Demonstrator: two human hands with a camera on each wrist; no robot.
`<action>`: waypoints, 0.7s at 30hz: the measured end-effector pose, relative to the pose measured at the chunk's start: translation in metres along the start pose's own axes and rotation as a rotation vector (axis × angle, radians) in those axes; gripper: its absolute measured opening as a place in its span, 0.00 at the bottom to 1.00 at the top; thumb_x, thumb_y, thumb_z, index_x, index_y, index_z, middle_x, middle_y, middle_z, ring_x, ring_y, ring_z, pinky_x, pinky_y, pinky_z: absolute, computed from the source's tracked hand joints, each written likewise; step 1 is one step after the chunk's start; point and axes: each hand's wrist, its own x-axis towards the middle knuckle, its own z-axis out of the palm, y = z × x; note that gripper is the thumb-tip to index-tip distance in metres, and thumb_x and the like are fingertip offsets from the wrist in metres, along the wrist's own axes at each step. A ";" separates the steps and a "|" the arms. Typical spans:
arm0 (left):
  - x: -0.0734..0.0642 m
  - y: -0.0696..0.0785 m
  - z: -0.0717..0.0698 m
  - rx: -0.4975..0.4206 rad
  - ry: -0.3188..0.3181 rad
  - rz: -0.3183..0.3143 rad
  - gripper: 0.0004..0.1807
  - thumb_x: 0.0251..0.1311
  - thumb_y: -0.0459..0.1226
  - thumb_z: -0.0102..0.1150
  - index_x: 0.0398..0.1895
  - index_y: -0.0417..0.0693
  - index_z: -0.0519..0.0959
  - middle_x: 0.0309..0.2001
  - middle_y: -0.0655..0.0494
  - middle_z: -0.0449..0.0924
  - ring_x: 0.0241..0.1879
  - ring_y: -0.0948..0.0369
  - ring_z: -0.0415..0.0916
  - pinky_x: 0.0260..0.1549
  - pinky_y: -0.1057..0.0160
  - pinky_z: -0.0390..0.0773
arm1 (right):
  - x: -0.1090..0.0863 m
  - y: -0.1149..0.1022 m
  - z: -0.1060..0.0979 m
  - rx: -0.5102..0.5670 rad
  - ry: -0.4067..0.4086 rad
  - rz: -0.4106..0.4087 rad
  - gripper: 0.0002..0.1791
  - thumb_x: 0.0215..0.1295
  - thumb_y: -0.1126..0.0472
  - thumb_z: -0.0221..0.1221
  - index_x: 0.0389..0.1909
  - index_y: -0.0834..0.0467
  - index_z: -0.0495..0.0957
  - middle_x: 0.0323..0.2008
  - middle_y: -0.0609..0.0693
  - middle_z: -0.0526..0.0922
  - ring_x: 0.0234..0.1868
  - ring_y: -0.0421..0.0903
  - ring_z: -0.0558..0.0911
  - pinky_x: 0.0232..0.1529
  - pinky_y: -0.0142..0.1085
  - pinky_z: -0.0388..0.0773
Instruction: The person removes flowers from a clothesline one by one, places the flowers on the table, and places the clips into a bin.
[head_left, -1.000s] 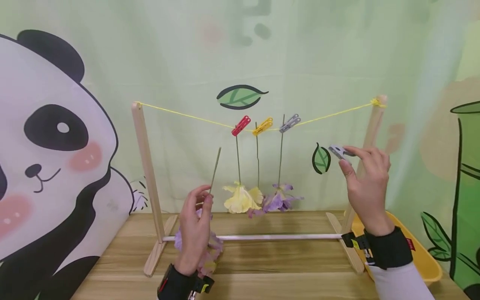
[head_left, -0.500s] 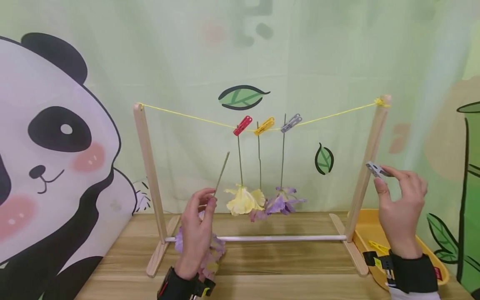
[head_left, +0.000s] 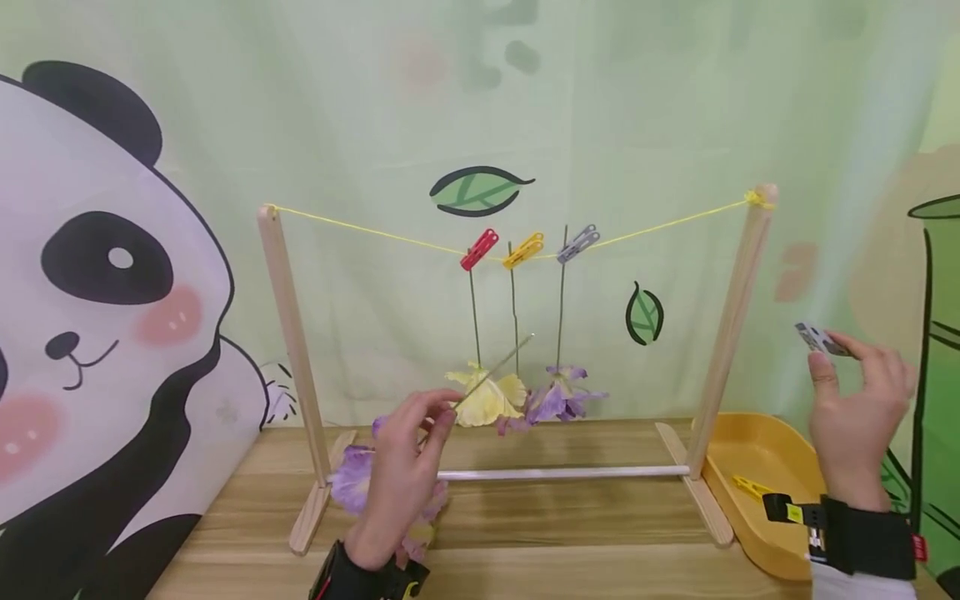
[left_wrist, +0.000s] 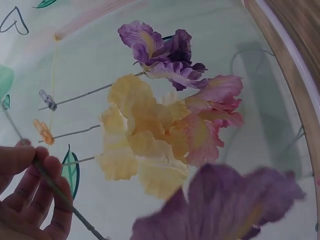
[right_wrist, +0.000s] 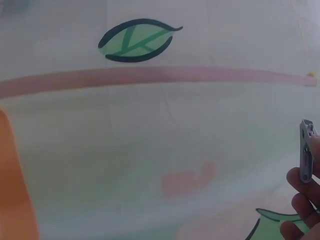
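- My left hand pinched a thin green stem before the pale wooden frame.
- My right hand pinched a grey plastic clothespin, right of it.
- Readying, I judged (next called for joining).

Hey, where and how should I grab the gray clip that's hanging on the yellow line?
Probably pinch the gray clip by its two handle ends, coming from the upper right. It tilts so those ends point up that way, above the yellow line. Its lower end meets the stem, and the yellow clip crowds its left.
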 end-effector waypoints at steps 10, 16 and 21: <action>-0.006 0.013 0.004 0.154 -0.333 0.033 0.13 0.66 0.35 0.56 0.49 0.62 0.79 0.36 0.66 0.77 0.29 0.71 0.70 0.26 0.67 0.72 | -0.007 0.048 -0.003 -0.101 -0.247 0.216 0.19 0.71 0.63 0.53 0.59 0.66 0.73 0.54 0.66 0.71 0.58 0.62 0.58 0.56 0.56 0.52; -0.012 0.011 0.010 0.231 -0.543 0.052 0.12 0.69 0.35 0.53 0.50 0.60 0.78 0.40 0.63 0.80 0.32 0.67 0.75 0.30 0.66 0.74 | -0.016 0.075 0.001 -0.167 -0.402 0.214 0.20 0.73 0.63 0.51 0.59 0.71 0.70 0.56 0.72 0.69 0.56 0.69 0.57 0.52 0.61 0.51; -0.017 0.009 0.017 0.254 -0.708 0.019 0.13 0.68 0.30 0.51 0.46 0.58 0.80 0.35 0.60 0.80 0.26 0.66 0.69 0.26 0.67 0.68 | -0.025 0.089 0.006 -0.188 -0.445 0.172 0.18 0.72 0.64 0.51 0.56 0.73 0.71 0.53 0.75 0.67 0.53 0.73 0.58 0.50 0.63 0.51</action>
